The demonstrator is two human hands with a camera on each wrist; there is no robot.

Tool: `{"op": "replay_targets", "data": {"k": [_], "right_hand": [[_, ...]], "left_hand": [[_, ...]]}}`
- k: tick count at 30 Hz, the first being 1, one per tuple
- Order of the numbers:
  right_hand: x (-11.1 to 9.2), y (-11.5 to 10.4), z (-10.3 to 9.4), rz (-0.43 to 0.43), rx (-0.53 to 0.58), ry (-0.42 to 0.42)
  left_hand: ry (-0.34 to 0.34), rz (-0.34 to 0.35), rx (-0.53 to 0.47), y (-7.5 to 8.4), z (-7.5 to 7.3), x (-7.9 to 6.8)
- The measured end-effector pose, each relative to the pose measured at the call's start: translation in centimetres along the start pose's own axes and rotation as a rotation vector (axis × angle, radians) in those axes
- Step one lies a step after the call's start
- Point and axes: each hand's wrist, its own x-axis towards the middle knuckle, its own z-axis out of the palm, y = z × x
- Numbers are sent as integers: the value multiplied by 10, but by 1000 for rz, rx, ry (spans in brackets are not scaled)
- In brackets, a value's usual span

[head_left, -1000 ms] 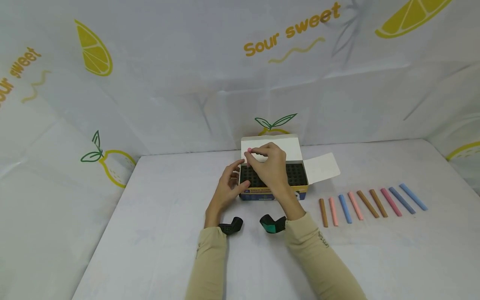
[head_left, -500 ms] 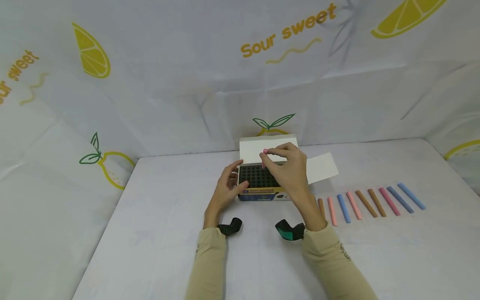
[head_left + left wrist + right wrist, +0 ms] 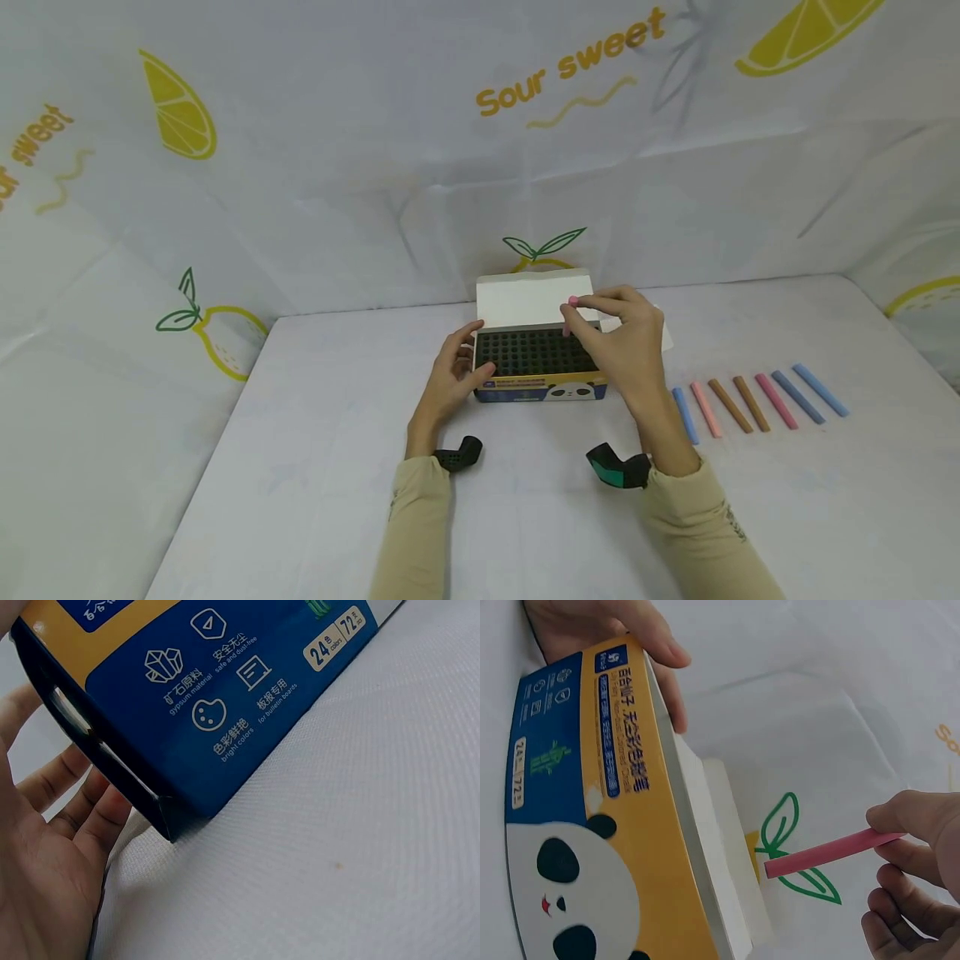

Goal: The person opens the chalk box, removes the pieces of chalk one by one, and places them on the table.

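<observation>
A blue and yellow chalk box (image 3: 517,389) with a panda print stands on the table, its white lid (image 3: 525,300) raised at the back. Inside it, a dark insert (image 3: 525,350) has rows of round holes. My left hand (image 3: 450,371) grips the box's left end, thumb at the front top edge, fingers round the side. My right hand (image 3: 626,342) pinches a pink chalk stick (image 3: 825,853) between thumb and forefinger. In the head view, the stick points down over the right part of the insert. The right wrist view shows its lower end free.
Right of the box, several chalk sticks lie in a row: blue (image 3: 686,415), pink (image 3: 706,408), brown (image 3: 731,406), magenta (image 3: 777,401) and more blue (image 3: 821,390). My right forearm hides the row's left end. A white printed sheet (image 3: 360,217) rises behind the table.
My right hand has moved right with the pink chalk stick, from over the box's left part to over its right part. My left hand keeps its grip on the box.
</observation>
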Motion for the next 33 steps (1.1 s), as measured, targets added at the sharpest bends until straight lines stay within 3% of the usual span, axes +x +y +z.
{"op": "replay_targets", "data": {"k": [18, 33], "right_hand": [[-2, 23, -54, 88, -118, 110], [0, 39, -109, 130, -113, 273]], "left_hand": [[3, -5, -1, 0, 0, 0], [0, 5, 30, -1, 1, 0]]}}
